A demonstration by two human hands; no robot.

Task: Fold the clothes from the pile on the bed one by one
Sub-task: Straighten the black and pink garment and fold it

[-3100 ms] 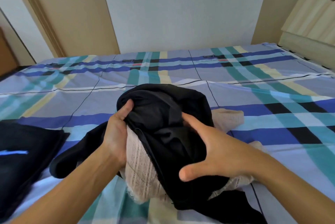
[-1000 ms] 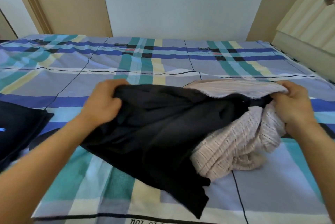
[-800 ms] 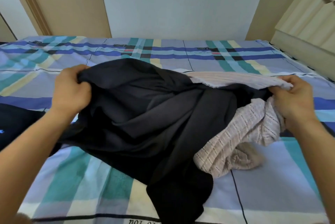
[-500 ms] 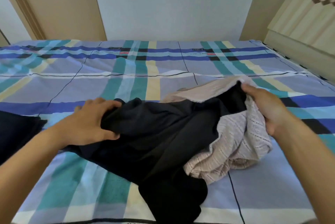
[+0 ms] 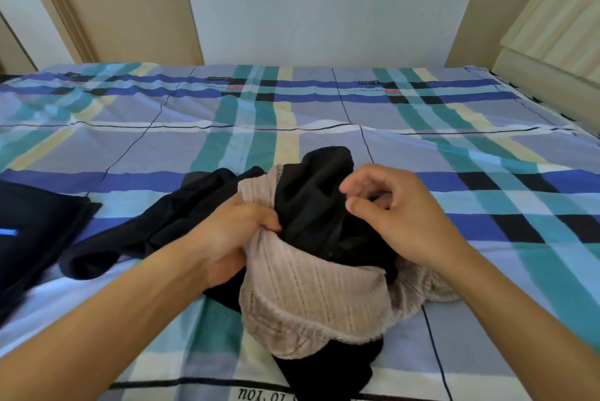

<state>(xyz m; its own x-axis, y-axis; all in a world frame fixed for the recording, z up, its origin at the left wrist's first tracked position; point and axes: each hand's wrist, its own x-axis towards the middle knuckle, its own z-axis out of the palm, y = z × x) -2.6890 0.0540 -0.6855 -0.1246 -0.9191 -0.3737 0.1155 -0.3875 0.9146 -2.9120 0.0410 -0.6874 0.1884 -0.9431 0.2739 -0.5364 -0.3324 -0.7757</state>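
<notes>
A tangled bundle lies on the plaid bed [image 5: 454,153] in front of me: a black garment [image 5: 311,199] twisted together with a beige ribbed knit garment [image 5: 311,290]. My left hand [image 5: 233,231] grips the beige knit's edge, bunched at the bundle's left side. Part of the black fabric trails out to the left behind this hand and another part hangs toward the near edge. My right hand [image 5: 402,218] hovers over the black fabric on the right with fingers loosely curled, and I see nothing pinched between them.
Dark clothing with a small blue mark [image 5: 35,225] lies at the bed's left edge. A pale wooden cabinet [image 5: 558,30] stands at the right beyond the bed, and a beige door [image 5: 123,4] at the back left. Bare sheet stretches behind the bundle.
The garment was stretched wide between both hands; now it is bunched in the middle. My left hand moved in onto the beige knit, and my right hand let go of the right end.
</notes>
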